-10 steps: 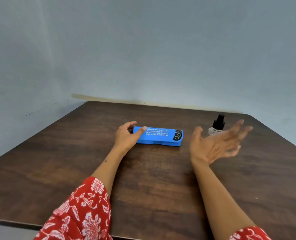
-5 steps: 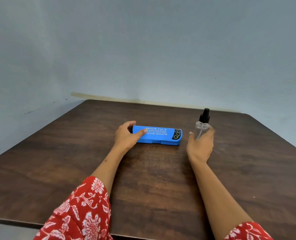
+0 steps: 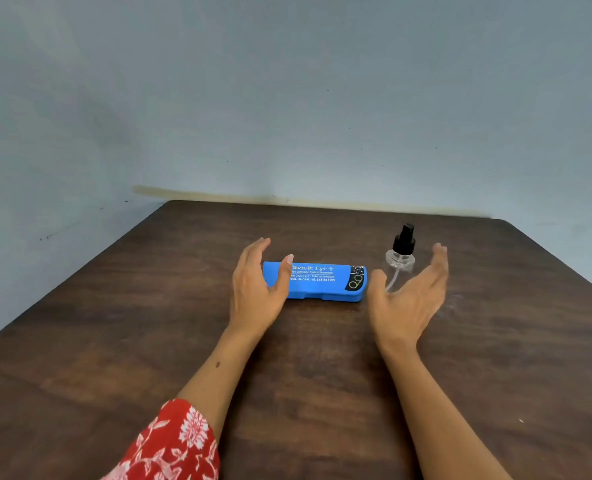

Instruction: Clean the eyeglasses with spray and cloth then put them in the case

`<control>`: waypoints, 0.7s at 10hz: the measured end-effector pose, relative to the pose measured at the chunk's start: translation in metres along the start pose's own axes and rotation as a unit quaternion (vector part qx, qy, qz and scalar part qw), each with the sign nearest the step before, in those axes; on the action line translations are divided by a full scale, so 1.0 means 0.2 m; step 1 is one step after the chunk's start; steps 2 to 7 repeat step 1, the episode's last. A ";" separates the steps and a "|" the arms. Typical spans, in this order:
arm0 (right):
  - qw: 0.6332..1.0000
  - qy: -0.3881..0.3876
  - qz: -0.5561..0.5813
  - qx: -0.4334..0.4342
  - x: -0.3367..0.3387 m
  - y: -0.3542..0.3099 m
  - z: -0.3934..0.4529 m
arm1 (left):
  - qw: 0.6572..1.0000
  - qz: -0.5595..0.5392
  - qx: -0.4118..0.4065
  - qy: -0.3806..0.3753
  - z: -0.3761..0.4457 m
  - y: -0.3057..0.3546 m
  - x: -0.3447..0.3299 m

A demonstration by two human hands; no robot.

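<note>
A blue eyeglass case (image 3: 322, 282) with white lettering lies closed on the brown wooden table (image 3: 149, 341), near its middle. My left hand (image 3: 258, 289) hovers open at the case's left end, thumb over the lid, fingers spread. A small clear spray bottle (image 3: 400, 252) with a black pump top stands upright just right of the case. My right hand (image 3: 409, 299) is open in front of the bottle, palm turned inward, fingers apart and off the bottle. No eyeglasses or cloth are visible.
The table's far edge meets a pale blue-grey wall (image 3: 287, 116). A red floral sleeve (image 3: 170, 445) covers my left forearm near the bottom edge of the view.
My right hand held the spray bottle beside the case half a second ago and has now let go and opened. My left hand has lifted off the case's end and spread.
</note>
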State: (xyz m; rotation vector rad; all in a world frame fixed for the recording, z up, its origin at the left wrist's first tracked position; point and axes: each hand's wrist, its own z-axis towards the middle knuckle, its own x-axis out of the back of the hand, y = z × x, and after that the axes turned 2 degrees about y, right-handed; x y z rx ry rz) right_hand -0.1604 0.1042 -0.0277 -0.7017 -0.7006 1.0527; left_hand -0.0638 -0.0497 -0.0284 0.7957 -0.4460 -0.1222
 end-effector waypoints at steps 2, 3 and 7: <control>0.992 0.055 -0.032 0.107 -0.01 -0.04 0.01 | 0.998 0.030 -0.058 0.002 0.00 0.04 -0.03; 0.992 0.055 -0.032 0.107 -0.01 -0.04 0.01 | 0.998 0.030 -0.058 0.002 0.00 0.04 -0.03; 0.992 0.055 -0.032 0.107 -0.01 -0.04 0.01 | 0.998 0.030 -0.058 0.002 0.00 0.04 -0.03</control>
